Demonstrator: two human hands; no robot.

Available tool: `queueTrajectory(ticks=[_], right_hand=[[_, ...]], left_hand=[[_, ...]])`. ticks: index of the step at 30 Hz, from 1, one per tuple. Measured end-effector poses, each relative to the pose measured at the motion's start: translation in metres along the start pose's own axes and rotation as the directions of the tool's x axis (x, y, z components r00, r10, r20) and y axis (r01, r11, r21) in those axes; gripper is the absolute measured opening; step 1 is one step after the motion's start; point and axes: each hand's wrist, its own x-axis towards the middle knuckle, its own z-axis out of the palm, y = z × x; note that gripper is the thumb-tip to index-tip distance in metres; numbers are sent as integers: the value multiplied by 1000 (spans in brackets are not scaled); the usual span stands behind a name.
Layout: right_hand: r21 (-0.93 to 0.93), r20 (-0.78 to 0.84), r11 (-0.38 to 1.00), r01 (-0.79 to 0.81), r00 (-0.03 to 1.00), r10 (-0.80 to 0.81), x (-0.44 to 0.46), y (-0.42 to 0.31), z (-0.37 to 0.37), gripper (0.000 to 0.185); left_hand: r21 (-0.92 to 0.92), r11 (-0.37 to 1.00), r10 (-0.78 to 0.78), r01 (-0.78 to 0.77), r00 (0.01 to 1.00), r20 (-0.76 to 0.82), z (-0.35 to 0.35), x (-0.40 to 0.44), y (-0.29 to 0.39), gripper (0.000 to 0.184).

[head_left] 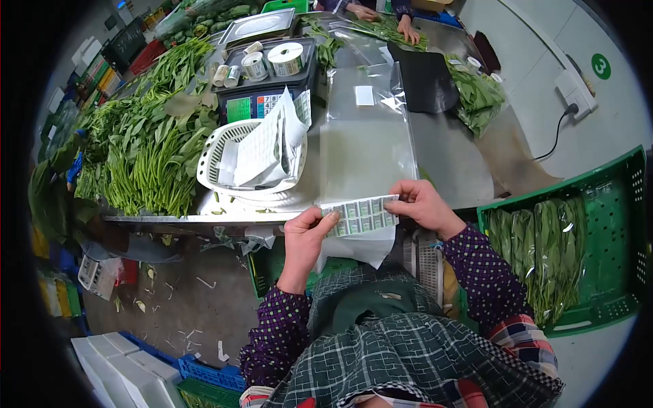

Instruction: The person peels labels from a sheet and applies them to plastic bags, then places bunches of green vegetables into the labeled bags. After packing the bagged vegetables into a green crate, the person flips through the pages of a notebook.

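Observation:
A sheet of small green-and-white labels (360, 217) is stretched between my two hands at the table's front edge. My left hand (303, 239) pinches its left end between thumb and fingers. At the other end my right hand (426, 207) grips the upper right corner. White backing paper (364, 248) hangs below the labels. Just beyond my hands a clear plastic bag (367, 153) lies flat on the metal table, with a white square label (364, 96) on it. To the left stands a white plastic basket (209, 165) holding folded label sheets (262, 151).
Leafy greens (153, 149) are heaped at the left. A weighing scale (239, 109) carries label rolls (286, 59). Bagged greens (537, 251) fill part of a green crate (612, 231) at my right. Across the table, another person's hands (407, 30) touch greens.

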Motion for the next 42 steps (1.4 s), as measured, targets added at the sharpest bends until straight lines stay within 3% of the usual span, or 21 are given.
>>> queueTrajectory(ticks=[4, 6, 10, 12, 16, 18, 19, 20, 22, 25, 26, 27, 28, 33, 36, 41, 42], right_hand=[[-65, 23, 998, -21, 999, 22, -14, -7, 8, 12], [-234, 17, 971, -52, 998, 57, -15, -12, 10, 17], [-71, -96, 997, -8, 995, 1, -13, -12, 19, 21], [-200, 24, 980, 5, 1000, 0, -9, -2, 3, 20], [-219, 50, 974, -59, 996, 72, -7, -10, -14, 22], [-384, 12, 923, -14, 1000, 20, -1, -25, -19, 30], [-401, 22, 914, 55, 998, -50, 5, -25, -19, 32], [-428, 30, 894, 135, 990, -136, 13, -25, -21, 34], [-587, 123, 777, 227, 974, -192, 26, -29, -22, 35], [-711, 207, 648, 274, 962, -180, 44, -24, -26, 23], [-661, 167, 727, 187, 981, -101, 52, -19, -29, 22], [-671, 174, 711, 211, 977, -126, 55, -16, -31, 21], [-678, 176, 701, 220, 975, -135, 58, -13, -32, 21], [-746, 151, 657, 115, 988, -1, 70, -3, -40, 20], [-751, 115, 650, 120, 992, -50, 73, 5, -47, 20], [-758, 45, 638, 137, 986, -158, 62, 0, -69, 16], [-677, -27, 731, 82, 990, -137, 59, 2, -79, 15]], left_hand=[[50, 999, -14, 14, 1000, -3, -9, -8, -5, 10], [34, 997, 64, -63, 998, -15, -8, -9, -7, 9], [63, 993, 102, -102, 995, -4, -2, -6, -2, 8], [26, 995, 92, -92, 996, -3, 3, -2, -1, 8], [15, 999, 36, -36, 999, 7, 15, 8, 5, 8], [121, 993, 2, -6, 999, 33, 18, 15, 8, 10], [239, 971, 5, -13, 999, 33, 19, 20, 8, 16], [470, 881, 29, -45, 999, 42, 20, 24, 12, 23], [500, 856, 106, -131, 991, 79, 25, 35, 2, 26], [470, 880, 53, -69, 997, 47, 34, 48, -9, 24], [468, 881, 34, -60, 997, 64, 38, 56, -7, 24], [513, 859, -21, -15, 998, 64, 36, 60, -14, 25], [400, 916, -30, 4, 998, 59, 40, 62, -14, 25], [413, 906, -130, 91, 989, 68, 40, 82, -31, 23], [270, 940, -233, 207, 970, 67, 41, 98, -56, 32], [340, 905, -293, 255, 954, 65, 67, 119, -61, 33], [345, 906, -282, 243, 957, 66, 75, 125, -67, 34]])
